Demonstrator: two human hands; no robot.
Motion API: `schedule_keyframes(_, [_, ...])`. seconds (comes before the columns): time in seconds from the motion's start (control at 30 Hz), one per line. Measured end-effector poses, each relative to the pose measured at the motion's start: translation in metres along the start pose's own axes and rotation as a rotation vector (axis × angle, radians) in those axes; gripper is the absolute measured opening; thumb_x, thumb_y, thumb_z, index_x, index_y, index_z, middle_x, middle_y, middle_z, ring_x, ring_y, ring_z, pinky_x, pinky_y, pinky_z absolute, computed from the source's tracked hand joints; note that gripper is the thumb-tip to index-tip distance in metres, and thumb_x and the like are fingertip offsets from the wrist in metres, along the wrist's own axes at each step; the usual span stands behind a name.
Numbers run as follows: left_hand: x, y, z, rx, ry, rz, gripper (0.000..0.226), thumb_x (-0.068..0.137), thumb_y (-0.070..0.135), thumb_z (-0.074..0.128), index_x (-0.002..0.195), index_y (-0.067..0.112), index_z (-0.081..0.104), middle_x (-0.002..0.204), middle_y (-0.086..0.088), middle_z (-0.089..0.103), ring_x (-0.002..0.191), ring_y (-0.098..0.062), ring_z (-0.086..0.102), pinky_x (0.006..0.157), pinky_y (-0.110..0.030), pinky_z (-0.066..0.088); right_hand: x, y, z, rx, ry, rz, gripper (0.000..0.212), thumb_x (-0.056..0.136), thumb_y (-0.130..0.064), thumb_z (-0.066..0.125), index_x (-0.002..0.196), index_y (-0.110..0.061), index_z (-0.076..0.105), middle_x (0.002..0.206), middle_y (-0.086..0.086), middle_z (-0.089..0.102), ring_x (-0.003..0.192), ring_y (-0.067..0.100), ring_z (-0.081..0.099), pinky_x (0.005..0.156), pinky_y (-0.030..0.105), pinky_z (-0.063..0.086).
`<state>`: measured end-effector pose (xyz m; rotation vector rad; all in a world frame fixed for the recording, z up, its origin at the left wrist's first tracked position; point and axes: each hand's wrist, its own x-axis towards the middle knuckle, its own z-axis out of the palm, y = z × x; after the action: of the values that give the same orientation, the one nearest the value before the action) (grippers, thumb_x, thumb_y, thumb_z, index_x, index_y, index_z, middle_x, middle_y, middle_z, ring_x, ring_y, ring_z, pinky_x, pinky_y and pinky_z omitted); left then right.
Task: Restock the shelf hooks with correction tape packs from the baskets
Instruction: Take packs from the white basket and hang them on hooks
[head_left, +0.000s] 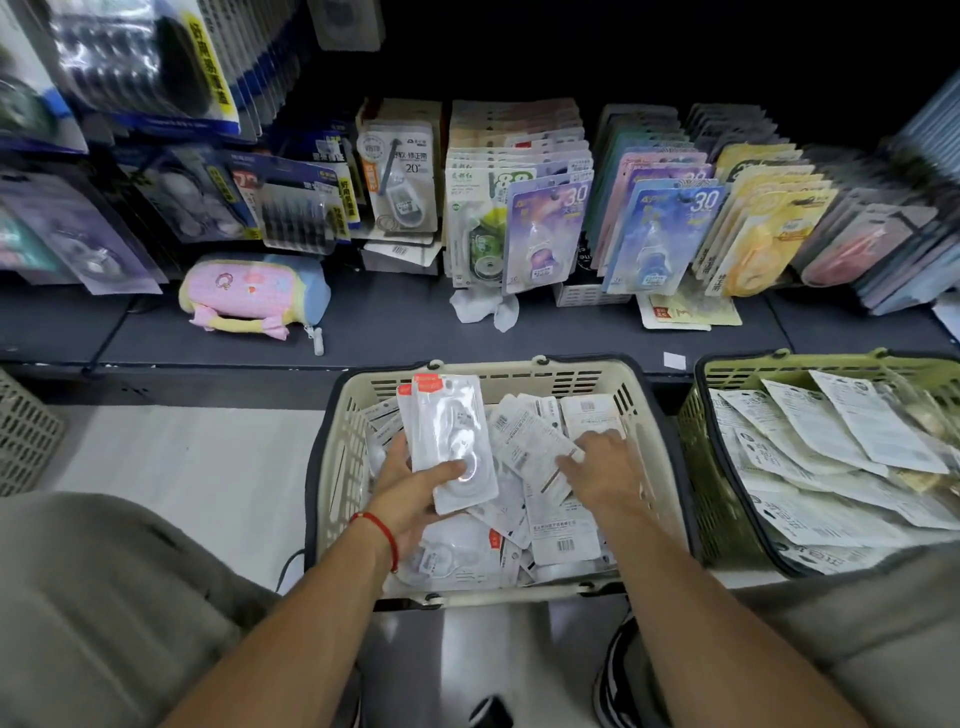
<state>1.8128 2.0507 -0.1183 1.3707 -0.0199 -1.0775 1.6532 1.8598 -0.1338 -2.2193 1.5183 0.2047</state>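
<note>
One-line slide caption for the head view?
Left hand holds white packs while right hand sorts the beige basket.

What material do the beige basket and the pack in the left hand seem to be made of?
Beige basket: apparently rigid moulded plastic, matte, with slotted walls. Pack held by the left hand: seemingly a glossy clear plastic blister on white card, since it shows glare.

Cream slatted hard-plastic basket (358, 415), matt; olive-green plastic basket (698, 436) the same finish. Clear glossy blister packs with white card backs (452, 441) held by left hand (410, 483), shiny film catching light. Loose packs under right hand (602, 467) show matt printed paper backs. Pink plush cloth pouch (249, 291), soft, fuzzy. Dark shelf board (395, 332), smooth matt. Red thread bracelet (384, 530). Pale floor (182, 457), glossy.
</note>
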Motion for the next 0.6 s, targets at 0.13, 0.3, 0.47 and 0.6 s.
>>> schedule_keyframes(0.13, [-0.002,0.01,0.001,0.084,0.046,0.086,0.071,0.079,-0.001,0.087,0.129,0.036,0.053,0.123,-0.002,0.073,0.11,-0.03,0.072,0.075,-0.052,0.065,-0.016,-0.018,0.003,0.365,0.027,-0.038,0.028,0.101,-0.024,0.065,0.128,-0.016,0.061,0.121,0.009,0.07,0.101,0.023,0.068,0.076,0.032,0.054])
schedule_keyframes(0.3, [-0.006,0.029,0.011,0.384,0.04,0.381,0.066,0.083,0.015,0.089,0.134,0.034,0.051,0.126,0.005,0.068,0.116,-0.018,0.068,0.093,-0.042,0.063,-0.023,-0.036,-0.05,0.765,-0.023,-0.244,0.032,0.095,-0.004,0.065,0.12,-0.024,0.06,0.11,-0.004,0.07,0.067,0.003,0.069,0.051,0.018,0.051])
schedule_keyframes(0.47, [-0.013,0.066,0.03,0.551,-0.221,0.503,0.07,0.082,0.033,0.087,0.135,0.057,0.048,0.134,0.02,0.063,0.126,-0.006,0.063,0.101,-0.035,0.057,-0.028,-0.052,-0.114,1.01,-0.146,-0.202,0.01,0.092,-0.004,0.07,0.087,-0.003,0.079,0.07,0.014,0.074,0.06,0.017,0.064,0.058,0.026,0.051])
schedule_keyframes(0.6, [-0.015,0.097,0.046,0.599,-0.283,0.577,0.072,0.086,0.022,0.086,0.137,0.053,0.045,0.128,0.02,0.064,0.115,-0.008,0.066,0.097,-0.055,0.058,-0.028,-0.061,-0.168,1.352,-0.381,-0.195,0.021,0.088,-0.005,0.081,0.098,0.012,0.076,0.084,0.02,0.077,0.073,0.024,0.074,0.075,0.029,0.063])
